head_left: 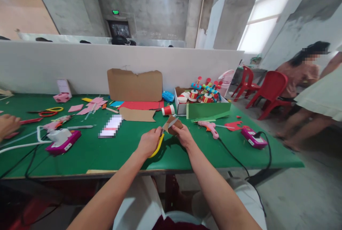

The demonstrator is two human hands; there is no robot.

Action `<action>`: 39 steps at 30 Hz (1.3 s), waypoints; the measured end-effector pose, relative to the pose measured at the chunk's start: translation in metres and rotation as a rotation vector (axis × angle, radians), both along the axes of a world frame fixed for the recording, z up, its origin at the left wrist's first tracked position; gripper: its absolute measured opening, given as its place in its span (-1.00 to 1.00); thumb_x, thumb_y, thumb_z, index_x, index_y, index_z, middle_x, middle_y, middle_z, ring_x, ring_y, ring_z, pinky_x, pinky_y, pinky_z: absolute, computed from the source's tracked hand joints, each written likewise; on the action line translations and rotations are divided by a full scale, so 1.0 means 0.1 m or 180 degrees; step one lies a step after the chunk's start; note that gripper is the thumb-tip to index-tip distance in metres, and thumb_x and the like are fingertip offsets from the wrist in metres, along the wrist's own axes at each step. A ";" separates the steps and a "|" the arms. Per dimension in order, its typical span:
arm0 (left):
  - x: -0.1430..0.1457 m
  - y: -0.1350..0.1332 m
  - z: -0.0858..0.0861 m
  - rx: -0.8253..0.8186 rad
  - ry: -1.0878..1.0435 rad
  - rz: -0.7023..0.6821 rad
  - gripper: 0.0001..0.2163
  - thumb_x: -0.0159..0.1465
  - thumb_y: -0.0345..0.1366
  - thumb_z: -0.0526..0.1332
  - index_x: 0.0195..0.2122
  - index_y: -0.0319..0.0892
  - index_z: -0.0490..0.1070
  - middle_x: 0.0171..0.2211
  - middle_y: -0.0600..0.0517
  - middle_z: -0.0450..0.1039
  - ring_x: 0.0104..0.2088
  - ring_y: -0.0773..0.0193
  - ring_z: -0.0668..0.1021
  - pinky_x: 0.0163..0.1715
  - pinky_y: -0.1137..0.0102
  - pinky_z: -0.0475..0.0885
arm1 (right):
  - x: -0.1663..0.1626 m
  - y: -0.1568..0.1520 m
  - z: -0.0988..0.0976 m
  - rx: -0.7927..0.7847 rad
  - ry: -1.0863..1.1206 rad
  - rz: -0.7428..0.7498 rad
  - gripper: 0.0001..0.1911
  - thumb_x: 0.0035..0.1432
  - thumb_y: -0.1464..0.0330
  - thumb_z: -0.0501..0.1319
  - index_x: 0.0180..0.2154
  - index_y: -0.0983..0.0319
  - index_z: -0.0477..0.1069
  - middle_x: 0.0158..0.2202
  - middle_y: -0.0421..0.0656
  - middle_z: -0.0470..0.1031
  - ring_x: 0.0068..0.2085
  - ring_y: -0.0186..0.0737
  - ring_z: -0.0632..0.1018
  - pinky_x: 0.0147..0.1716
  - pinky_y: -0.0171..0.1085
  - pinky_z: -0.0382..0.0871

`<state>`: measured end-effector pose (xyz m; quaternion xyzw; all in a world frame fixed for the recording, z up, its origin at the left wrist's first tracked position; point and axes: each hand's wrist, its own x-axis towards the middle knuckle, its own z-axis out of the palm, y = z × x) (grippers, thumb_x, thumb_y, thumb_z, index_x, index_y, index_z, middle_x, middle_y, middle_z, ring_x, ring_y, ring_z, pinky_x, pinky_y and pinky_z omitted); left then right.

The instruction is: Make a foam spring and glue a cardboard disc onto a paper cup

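Observation:
Over the near edge of the green table, my left hand [151,141] is closed on a pair of yellow-handled scissors [159,146]. Their blades stand apart around the edge of a small brown cardboard piece [176,122]. My right hand [184,135] pinches that cardboard from the right side. A red and white paper cup [168,110] lies on its side just beyond my hands. Left of it is a flat strip of brown cardboard [137,114].
A box [208,110] of paper-cup figures stands behind on the right. A pink glue gun [212,129] and purple power strip [253,137] lie nearer, with cords over the edge. Another person's hand [8,125] is at far left, near red-handled scissors [48,113].

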<state>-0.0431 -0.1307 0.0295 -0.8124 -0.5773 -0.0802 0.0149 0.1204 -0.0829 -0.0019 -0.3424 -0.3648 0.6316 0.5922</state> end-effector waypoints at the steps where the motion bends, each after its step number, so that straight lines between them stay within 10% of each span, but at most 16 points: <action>1: -0.01 0.00 0.00 0.0011 0.0004 -0.0005 -0.71 0.36 -0.33 -0.11 0.03 -0.23 0.24 -0.18 -0.16 0.47 -0.19 0.15 0.55 -0.24 0.33 0.43 | 0.00 0.00 0.00 0.0000 -0.0012 0.0004 -0.56 -0.42 0.29 0.51 -0.37 0.26 0.55 -0.42 -0.18 0.61 -0.38 -0.24 0.59 -0.25 -0.25 0.44; 39: 0.07 -0.06 0.02 -0.0165 0.0163 0.0236 -0.71 0.34 -0.36 -0.09 0.07 -0.23 0.15 -0.11 -0.19 0.42 -0.17 0.09 0.54 -0.25 0.29 0.42 | 0.01 0.11 -0.12 0.0017 0.0062 -0.0206 -0.57 -0.33 0.26 0.50 -0.32 0.22 0.51 -0.40 -0.24 0.59 -0.39 -0.30 0.55 -0.30 -0.29 0.43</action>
